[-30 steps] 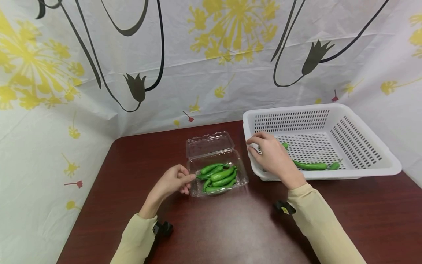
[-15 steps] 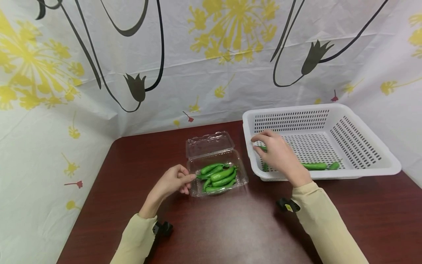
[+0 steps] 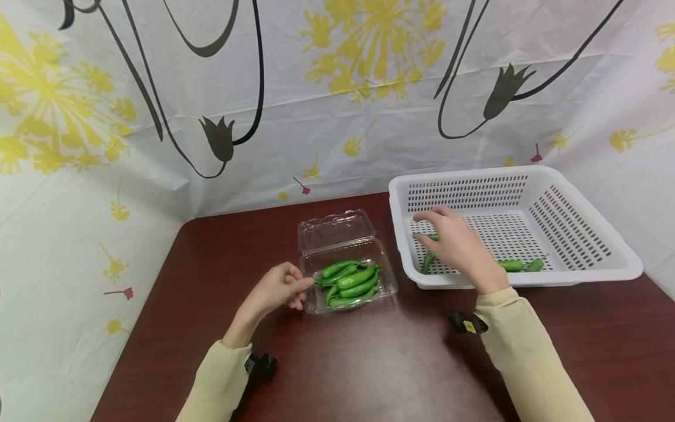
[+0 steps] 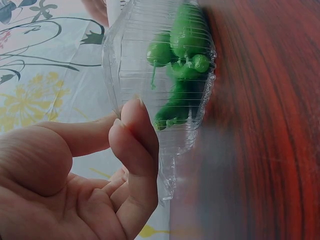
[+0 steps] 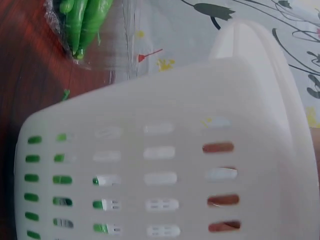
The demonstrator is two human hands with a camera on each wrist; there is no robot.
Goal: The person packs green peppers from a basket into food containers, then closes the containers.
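My left hand (image 3: pixel 276 287) pinches the left edge of a clear plastic clamshell box (image 3: pixel 389 281) between thumb and forefinger; the left wrist view shows that grip on the ribbed wall (image 4: pixel 135 75). Several green chili peppers (image 3: pixel 358 280) lie in the box, its lid (image 3: pixel 337 230) folded back. Over the left part of a white slotted basket (image 3: pixel 596 273), my right hand (image 3: pixel 457 243) has thumb and forefinger apart, a green pepper (image 3: pixel 434 237) showing behind the gap. Another pepper (image 3: pixel 428 262) lies below it. The basket wall (image 5: pixel 125 110) mostly hides the fingers in the right wrist view.
More peppers (image 3: pixel 510 265) lie along the basket's front side, one short one (image 3: pixel 535 265) among them. A dark red wooden table (image 3: pixel 348 363) bears box and basket. Patterned white sheeting (image 3: pixel 295 140) hangs behind and at both sides.
My right hand has moved right, from the basket's left rim to over its inside, uncovering peppers at the left. The left hand and the box have stayed in place.
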